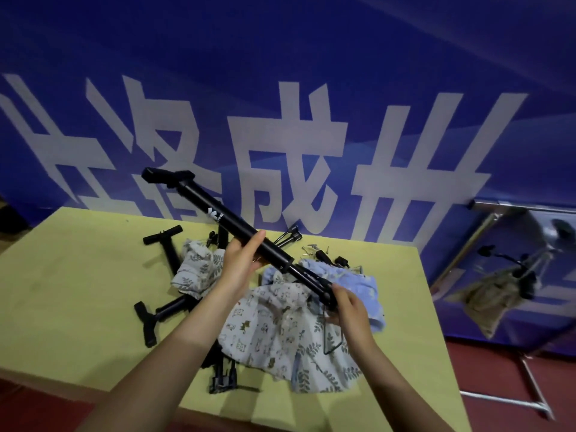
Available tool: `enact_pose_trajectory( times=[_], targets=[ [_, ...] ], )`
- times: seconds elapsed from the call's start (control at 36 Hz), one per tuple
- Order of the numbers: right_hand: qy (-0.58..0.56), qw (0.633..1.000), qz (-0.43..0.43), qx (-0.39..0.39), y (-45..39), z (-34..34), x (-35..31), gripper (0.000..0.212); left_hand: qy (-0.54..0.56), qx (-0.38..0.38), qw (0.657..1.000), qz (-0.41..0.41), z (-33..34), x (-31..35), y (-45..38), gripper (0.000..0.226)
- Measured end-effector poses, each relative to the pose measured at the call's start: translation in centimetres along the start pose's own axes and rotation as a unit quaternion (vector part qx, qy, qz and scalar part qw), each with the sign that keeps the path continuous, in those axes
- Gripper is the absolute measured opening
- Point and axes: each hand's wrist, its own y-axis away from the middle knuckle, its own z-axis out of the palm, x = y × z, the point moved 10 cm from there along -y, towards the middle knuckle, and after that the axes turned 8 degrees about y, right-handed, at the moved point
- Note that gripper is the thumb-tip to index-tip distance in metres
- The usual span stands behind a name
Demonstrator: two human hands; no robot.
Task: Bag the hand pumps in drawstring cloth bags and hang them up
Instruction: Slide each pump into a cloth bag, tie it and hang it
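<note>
A long black hand pump (218, 216) is held slantwise above the yellow table (78, 275), handle up at the far left. My left hand (241, 263) grips its barrel near the middle. My right hand (349, 310) holds the pump's lower end, where the wire foot stand (332, 339) hangs down. Below lie several cloth bags: a leaf-print one (196, 269), an animal-print one (265, 332) and a light blue one (352, 282). Other black pumps (165, 251) (165, 310) lie partly under the cloth.
Small nozzles and needles (314, 249) lie near the table's far edge. A metal rack (511, 275) stands to the right with a filled tan bag (486, 300) hanging on it. A blue banner wall (280, 88) rises right behind the table.
</note>
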Motion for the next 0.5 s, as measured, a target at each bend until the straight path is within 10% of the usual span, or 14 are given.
enact_pose_trajectory(
  times=[0.5],
  targets=[
    [0.039, 0.999, -0.021, 0.004, -0.2, -0.9, -0.1, 0.04, -0.078, -0.069, 0.994, -0.033, 5.0, -2.9, 0.0, 0.03]
  ],
)
